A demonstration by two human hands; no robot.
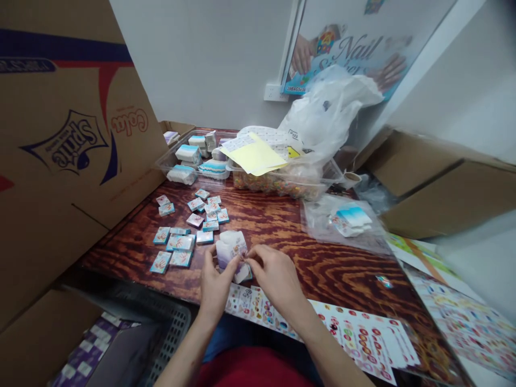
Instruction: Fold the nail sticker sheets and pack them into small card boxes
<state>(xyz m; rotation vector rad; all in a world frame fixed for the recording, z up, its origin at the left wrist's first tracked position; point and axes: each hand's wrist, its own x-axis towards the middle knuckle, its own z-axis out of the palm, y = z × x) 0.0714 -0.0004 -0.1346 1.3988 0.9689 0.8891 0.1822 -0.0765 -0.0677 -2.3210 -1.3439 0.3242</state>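
Note:
My left hand [216, 277] is closed around the left side of a white-and-lilac printed card [231, 245] near the table's front edge. The fingers of my right hand [274, 270] pinch its lower right side; any small thing between the fingertips is hidden. Beneath the card, a small pale packet [242, 274] shows partly between my hands. Left of my hands lie several small white-and-blue packs [180, 243] printed with red hands, some in loose stacks. Sticker sheets [358, 336] run along the front edge, partly under my right forearm.
A large cardboard box [68, 123] stands at left. Clear plastic trays [163, 164] at the back hold bundled packs and colourful rubber bands [266, 185], with yellow paper [253, 156] on top. A plastic bag [334, 107], open boxes [443, 183] and a plastic sleeve [314, 226] are at right.

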